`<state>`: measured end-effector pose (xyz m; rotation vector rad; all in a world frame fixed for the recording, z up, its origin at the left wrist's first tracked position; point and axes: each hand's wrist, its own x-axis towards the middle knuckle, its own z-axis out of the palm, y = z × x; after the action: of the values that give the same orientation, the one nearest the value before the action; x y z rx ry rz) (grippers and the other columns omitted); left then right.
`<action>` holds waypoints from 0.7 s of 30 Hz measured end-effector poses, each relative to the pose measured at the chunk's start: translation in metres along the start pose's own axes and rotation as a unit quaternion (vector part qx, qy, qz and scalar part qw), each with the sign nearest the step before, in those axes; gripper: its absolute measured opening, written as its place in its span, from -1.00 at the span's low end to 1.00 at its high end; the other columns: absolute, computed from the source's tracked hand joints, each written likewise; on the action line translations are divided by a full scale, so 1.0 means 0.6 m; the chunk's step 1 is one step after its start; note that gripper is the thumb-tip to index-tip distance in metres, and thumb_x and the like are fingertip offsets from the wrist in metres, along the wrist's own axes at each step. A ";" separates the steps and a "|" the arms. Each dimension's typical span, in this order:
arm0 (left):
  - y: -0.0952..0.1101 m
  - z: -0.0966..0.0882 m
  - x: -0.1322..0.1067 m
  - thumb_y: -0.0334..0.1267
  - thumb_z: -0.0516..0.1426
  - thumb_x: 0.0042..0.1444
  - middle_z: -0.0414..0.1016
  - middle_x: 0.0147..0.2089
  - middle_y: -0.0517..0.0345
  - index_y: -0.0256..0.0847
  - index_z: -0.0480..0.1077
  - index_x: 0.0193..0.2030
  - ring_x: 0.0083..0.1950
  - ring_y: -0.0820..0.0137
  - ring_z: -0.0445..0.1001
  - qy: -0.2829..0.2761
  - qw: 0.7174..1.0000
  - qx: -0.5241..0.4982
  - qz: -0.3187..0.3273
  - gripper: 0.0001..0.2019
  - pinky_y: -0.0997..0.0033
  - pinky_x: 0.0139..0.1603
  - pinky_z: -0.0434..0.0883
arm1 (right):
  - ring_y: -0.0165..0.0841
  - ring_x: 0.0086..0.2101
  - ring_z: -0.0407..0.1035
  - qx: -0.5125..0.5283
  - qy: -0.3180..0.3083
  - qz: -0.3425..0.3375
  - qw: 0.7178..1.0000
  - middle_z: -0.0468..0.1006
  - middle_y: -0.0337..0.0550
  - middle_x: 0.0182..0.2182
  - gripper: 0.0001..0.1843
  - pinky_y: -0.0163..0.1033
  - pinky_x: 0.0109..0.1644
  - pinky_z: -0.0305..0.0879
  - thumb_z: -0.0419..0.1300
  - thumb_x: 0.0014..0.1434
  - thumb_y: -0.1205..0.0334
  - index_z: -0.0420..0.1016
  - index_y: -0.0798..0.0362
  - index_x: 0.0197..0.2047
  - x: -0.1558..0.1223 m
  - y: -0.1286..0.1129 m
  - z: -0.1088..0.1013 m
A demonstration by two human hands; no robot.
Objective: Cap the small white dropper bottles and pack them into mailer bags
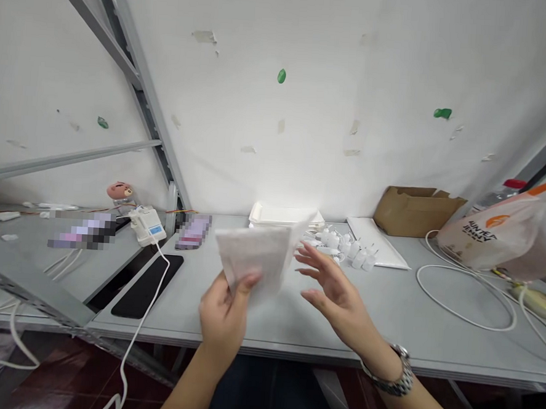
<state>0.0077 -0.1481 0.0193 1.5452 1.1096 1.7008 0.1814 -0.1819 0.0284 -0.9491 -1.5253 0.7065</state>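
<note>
In the head view my left hand (224, 309) grips a thin white flat pouch or folded sheet (254, 253) by its lower edge, with the thumb across its front. Its right side is blurred and flares up and outward, so its exact kind is unclear. My right hand (330, 288), with a metal watch at the wrist, is just right of it, fingers apart and holding nothing. Beyond the hands lies a cluster of small white plastic pieces (355, 254), some with thin metal tips. A white tray-like stack (288, 216) is partly hidden behind the pouch.
A white padded envelope (384, 245) lies before a brown cardboard box (416, 210). To the right are a carrier bag (488, 233) and a looped white cable (464, 327). A black phone-like slab (148, 286), white power adapter (146, 226) and metal shelf post (145, 98) are on the left.
</note>
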 end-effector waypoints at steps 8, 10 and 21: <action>0.000 0.021 0.037 -0.11 0.30 -0.22 0.57 -0.25 0.01 -0.32 0.44 -0.18 -0.19 0.23 0.52 -0.032 0.986 -0.108 -0.123 -0.55 0.33 -0.18 0.45 | -0.28 -0.02 0.32 -0.110 0.056 -0.073 0.990 0.36 -0.03 0.02 -0.49 -0.07 0.04 0.35 0.13 0.16 0.22 0.13 -0.06 0.17 0.045 0.002 0.042; -0.001 0.018 0.031 -0.11 0.29 -0.21 0.58 -0.29 0.00 -0.35 0.47 -0.25 -0.21 0.21 0.53 -0.010 0.986 -0.087 -0.144 -0.60 0.30 -0.20 0.46 | -0.27 -0.03 0.33 -0.203 0.170 -0.202 0.943 0.36 -0.04 0.00 -0.40 -0.05 0.00 0.37 0.16 0.13 0.33 0.07 -0.10 0.20 0.035 0.004 0.041; -0.008 -0.006 0.004 -0.17 0.22 -0.07 0.60 -0.32 0.02 -0.29 0.53 -0.32 -0.25 0.20 0.55 -0.157 0.986 -0.048 -0.034 -0.77 0.29 -0.23 0.52 | -0.28 0.02 0.31 -0.462 0.150 -0.377 0.788 0.51 -0.16 -0.10 -0.50 -0.11 0.11 0.19 0.18 0.11 0.34 0.25 -0.10 0.12 0.015 -0.025 0.022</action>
<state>0.0035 -0.1443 0.0167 1.6267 0.8947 1.3843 0.1654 -0.1805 0.0430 -0.9338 -1.7581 -0.8279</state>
